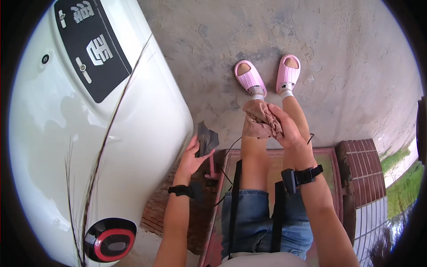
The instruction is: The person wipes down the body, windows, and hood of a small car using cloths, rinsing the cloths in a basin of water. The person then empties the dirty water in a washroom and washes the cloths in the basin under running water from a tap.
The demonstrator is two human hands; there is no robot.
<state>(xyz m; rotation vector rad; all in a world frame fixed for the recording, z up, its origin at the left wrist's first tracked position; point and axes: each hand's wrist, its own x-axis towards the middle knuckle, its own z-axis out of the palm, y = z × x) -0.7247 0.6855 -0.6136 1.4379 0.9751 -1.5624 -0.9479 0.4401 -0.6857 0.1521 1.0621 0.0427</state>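
Observation:
My left hand holds a dark grey crumpled piece between its thumb and fingers, close to the white car's side. In my right hand is a brown crumpled cloth or paper, bunched under the fingers above my shins. The two held pieces are apart from each other. Each wrist wears a black strap with a small device.
A white car with a black plate panel and a round tail light fills the left. Pink slippers rest on the concrete floor. Below are a pink-edged surface and a tiled brick ledge.

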